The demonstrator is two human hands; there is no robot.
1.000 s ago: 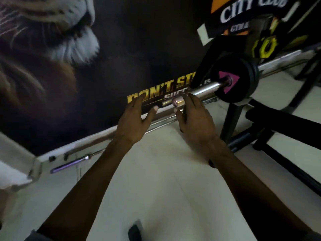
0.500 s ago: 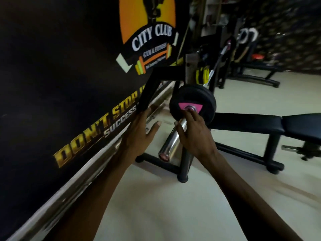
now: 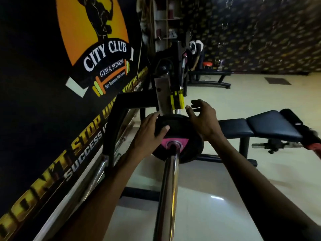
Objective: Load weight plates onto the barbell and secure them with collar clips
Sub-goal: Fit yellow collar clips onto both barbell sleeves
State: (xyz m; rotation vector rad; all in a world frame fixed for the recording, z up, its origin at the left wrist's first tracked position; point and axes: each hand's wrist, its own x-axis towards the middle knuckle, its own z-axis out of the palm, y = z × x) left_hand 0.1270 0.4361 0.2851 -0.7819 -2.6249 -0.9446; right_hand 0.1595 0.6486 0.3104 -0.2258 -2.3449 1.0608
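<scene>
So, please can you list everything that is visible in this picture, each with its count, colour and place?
weight plate: one, black with pink centre, on the barbell sleeve by the rack
barbell sleeve: one, chrome, running from the bottom edge to the plate
rack upright: one, grey metal, behind the plate
bench: one, black padded, right of the plate
wall banner: one, black and orange, left
stool: one, red-topped, far back
left hand: on the plate's left edge
right hand: open, at the plate's upper right
</scene>
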